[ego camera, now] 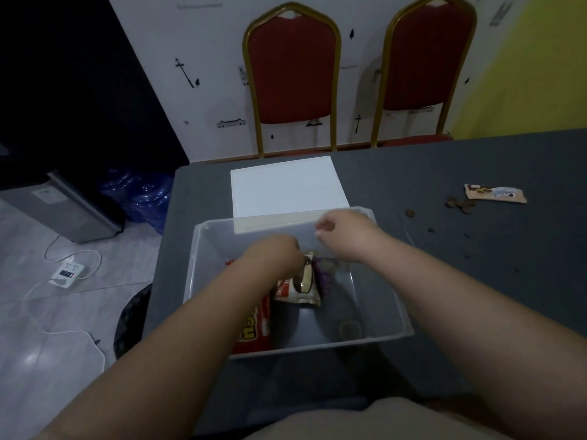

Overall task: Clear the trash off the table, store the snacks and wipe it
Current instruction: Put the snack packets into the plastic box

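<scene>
Snack packet (301,285) inside clear bin (386,312), pinched by left hand (276,254); right hand (343,233) loosely curled, empty, just beside.

No wording can be read anywhere. The red snack bag (259,325) in the clear box (381,339) shows yellow letters, cut off by an arm. The torn wrapper (494,193) at two o'clock on the bench (444,312) carries blurred print.

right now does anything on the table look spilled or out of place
Yes. An opened snack wrapper lies on the far right of the grey table, with brown crumbs scattered beside it and trailing toward the clear bin.
</scene>
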A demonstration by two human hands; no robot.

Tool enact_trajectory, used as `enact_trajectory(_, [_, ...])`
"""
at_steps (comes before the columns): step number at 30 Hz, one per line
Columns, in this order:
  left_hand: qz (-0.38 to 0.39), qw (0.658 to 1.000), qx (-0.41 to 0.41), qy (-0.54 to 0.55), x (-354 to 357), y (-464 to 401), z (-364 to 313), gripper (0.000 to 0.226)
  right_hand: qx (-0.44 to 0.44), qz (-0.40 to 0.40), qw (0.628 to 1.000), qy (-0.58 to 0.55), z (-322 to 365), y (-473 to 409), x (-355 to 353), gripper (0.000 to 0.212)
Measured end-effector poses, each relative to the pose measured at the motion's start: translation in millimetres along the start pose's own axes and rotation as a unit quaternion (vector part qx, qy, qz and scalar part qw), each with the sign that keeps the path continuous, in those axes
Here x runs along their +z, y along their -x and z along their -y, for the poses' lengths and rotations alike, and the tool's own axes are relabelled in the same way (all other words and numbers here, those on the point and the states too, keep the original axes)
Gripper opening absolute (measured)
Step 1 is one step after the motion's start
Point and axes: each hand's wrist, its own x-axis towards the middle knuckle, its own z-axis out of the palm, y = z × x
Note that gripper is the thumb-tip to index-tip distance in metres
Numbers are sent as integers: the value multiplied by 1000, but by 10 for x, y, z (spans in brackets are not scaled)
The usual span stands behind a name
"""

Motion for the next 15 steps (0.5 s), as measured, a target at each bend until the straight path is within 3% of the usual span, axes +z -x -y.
enact_trajectory(3, [-71, 988, 61, 122, -304, 232, -203, 25, -89, -85, 978, -171, -40, 156, -320, 17])
enact_trajectory(8, [-184, 937, 163, 246, -608, 221, -835, 18, -97, -220, 935, -259, -464, 249, -836, 12])
enact_trajectory(15, [-104, 942, 207, 243, -457, -475, -1913, 26, 29, -296, 905, -304, -1712, 6, -1351, 15])
